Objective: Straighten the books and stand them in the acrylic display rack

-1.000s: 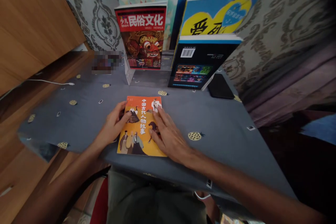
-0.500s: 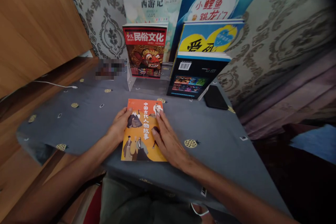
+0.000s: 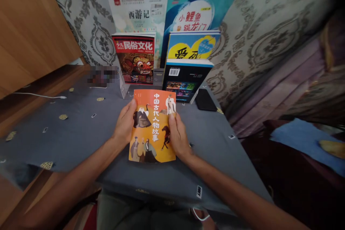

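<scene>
An orange-yellow book point(image 3: 151, 136) with white Chinese characters and painted figures on its cover is held between my two hands, front cover towards me. My left hand point(image 3: 125, 120) grips its left edge, thumb on the cover near the upper corner. On the right edge, my right hand point(image 3: 180, 134) is closed with the thumb in front; the other fingers are mostly hidden behind. The book looks slightly bowed and raised off the tablecloth. Behind it stands a clear rack point(image 3: 123, 90) of books, with a red mask-cover book point(image 3: 137, 63) and a black book point(image 3: 180, 88) in front.
Taller books, among them a green-white one point(image 3: 137, 3) and a teal one point(image 3: 199, 3), rise at the back. A black phone point(image 3: 206, 100) lies right of the rack on the grey tablecloth point(image 3: 88, 133). A white cable point(image 3: 40, 95) lies left. Blue cloth point(image 3: 302, 140) sits at right.
The book has come up off the table, nearer to me. My right hand has shifted from lying on the cover to gripping the right edge. The view has turned slightly right.
</scene>
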Motion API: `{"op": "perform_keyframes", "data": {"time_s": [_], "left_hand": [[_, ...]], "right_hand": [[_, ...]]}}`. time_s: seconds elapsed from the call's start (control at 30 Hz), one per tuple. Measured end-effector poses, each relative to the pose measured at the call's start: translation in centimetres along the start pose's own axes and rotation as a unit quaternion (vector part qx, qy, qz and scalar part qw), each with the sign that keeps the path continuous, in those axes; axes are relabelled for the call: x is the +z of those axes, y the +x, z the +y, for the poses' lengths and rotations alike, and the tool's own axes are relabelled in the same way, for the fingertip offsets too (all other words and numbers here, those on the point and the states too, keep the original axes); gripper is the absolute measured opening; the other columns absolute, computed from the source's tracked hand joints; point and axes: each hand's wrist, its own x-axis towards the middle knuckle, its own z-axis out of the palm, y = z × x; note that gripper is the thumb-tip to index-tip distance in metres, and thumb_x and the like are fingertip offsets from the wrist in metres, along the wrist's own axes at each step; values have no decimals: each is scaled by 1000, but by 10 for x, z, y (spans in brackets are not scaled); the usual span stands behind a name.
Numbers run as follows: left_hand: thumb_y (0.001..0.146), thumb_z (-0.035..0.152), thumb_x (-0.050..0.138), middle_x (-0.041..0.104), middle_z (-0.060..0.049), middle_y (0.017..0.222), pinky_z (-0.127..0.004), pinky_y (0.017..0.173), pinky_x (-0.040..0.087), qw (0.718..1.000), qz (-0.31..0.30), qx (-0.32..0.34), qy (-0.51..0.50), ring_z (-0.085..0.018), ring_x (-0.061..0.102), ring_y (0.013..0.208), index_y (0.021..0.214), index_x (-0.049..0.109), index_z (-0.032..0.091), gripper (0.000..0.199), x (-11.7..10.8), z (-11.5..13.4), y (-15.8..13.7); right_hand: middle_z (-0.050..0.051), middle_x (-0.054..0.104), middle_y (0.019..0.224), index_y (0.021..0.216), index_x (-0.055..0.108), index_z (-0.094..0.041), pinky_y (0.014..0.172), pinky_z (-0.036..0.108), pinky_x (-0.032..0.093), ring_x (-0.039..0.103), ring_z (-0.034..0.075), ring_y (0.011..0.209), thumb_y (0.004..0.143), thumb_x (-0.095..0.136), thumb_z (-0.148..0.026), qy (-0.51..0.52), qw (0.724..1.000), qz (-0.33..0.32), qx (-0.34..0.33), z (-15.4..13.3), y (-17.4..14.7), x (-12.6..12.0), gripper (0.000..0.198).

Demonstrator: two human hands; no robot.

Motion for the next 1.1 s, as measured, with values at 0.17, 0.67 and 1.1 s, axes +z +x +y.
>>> {"op": "perform_keyframes", "data": {"time_s": [0.17,0.67,1.1], "left_hand": [[87,55,67,79,-10,92,-39,84,62,999,-42,-2,1,-29,75,99,102,73,15,42,16,1,13],[79,69,65,78,-11,100,-46,89,62,989,-137,-54,26,-33,71,109,115,70,20,61,5,-23,22],[73,93,43,70,-5,127,-46,115,45,978,10,174,114,-30,50,138,123,66,28,84,-20,-18,33]], "right_hand": [[10,74,104,115,63,-19,76,39,59,71,24,88,96,35,-69,129,989,21,69,-10,8,-6,60],[9,71,119,127,57,-24,93,45,57,68,25,108,98,35,-64,156,987,-17,18,-9,12,-13,54],[10,59,127,139,39,-26,105,46,46,57,25,115,101,27,-53,-31,983,21,-181,-12,10,-19,48]]}}
